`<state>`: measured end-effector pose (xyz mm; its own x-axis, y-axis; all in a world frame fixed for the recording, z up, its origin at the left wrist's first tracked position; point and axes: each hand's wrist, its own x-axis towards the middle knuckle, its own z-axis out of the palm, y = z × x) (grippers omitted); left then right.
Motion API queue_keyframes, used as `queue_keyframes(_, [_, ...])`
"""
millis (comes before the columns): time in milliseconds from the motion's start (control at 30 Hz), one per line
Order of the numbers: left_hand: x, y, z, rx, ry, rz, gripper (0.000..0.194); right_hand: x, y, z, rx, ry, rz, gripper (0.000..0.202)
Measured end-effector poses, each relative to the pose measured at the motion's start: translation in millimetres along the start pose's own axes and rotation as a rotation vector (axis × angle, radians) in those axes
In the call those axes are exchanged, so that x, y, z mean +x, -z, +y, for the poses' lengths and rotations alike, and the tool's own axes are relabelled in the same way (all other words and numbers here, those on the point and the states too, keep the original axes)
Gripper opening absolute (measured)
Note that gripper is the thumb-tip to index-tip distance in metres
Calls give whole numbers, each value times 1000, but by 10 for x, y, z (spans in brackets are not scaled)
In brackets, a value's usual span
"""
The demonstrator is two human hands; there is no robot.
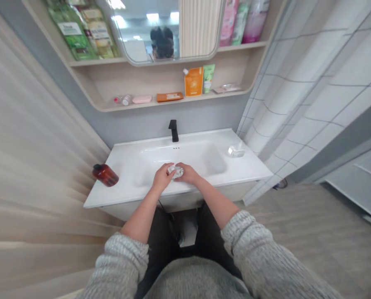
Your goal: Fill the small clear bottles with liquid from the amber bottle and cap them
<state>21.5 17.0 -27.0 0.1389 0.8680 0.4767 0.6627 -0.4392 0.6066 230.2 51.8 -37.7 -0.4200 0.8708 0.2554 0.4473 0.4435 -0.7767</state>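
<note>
Over the front rim of the white washbasin [215, 160], my two hands meet around a small clear, glass-like container [176, 171]. My left hand [163, 177] grips it from the left, with the thumb across its side. From the right, the curled fingers of my right hand [188, 173] close on the same container. The fingers cover much of it, so its exact kind is not plain. Behind the hands a black faucet [173, 131] rises at the back of the basin.
On the counter, a brown bottle [106, 175] lies at the left and a clear bottle [236, 151] sits at the right. Above, a shelf holds an orange pouch [194, 82], a green tube [208, 78] and a pink case [142, 99]. A mirror [167, 25] hangs over it; curtains flank both sides.
</note>
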Motion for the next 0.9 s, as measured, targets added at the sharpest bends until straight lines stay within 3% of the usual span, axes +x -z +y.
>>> queue_keyframes(267, [-3, 23, -24, -57, 19, 155, 26, 12, 0, 0, -29, 5, 3, 76])
queue_keyframes(400, [22, 42, -18, -126, 107, 188, 35, 8, -2, 10, -24, 0, 0, 76])
queue_keyframes(500, [75, 134, 40, -139, 104, 151, 33, 5, -6, 20, -22, -8, 7, 78])
queue_keyframes(600, [171, 314, 157, -95, 4, 116, 25, 7, -10, 30, -17, -21, 15, 78])
queue_keyframes(733, [331, 542, 327, -3, -105, -17, 25, 9, -9, 23, 3, -29, 23, 77])
queue_keyframes(900, [450, 625, 434, 91, -49, -86, 24, -8, 16, -25, 3, -36, 22, 74])
